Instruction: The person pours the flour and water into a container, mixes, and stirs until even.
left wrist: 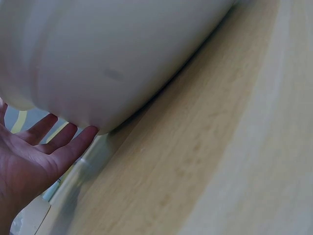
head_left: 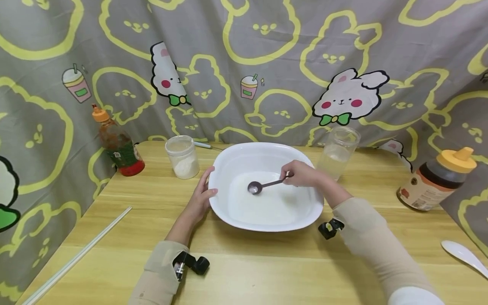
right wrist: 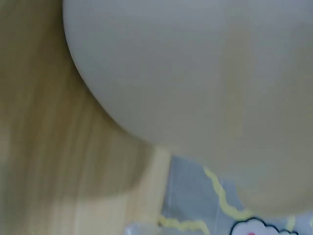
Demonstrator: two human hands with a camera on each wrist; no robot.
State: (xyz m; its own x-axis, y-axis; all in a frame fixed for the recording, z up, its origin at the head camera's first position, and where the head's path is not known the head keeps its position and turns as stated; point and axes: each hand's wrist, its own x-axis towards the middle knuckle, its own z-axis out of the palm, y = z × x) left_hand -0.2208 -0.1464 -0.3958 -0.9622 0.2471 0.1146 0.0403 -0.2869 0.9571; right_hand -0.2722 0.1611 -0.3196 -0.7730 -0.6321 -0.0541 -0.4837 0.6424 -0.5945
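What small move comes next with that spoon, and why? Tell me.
Probably sweep the spoon across the bowl floor: the right hand holds its handle with the scoop down in white contents, while the left hand steadies the rim.

White bowl [head_left: 305, 212], dark spoon [head_left: 263, 185], grey-yellow bunny-print curtain [head_left: 267, 63], yellow-wood table [head_left: 267, 267].
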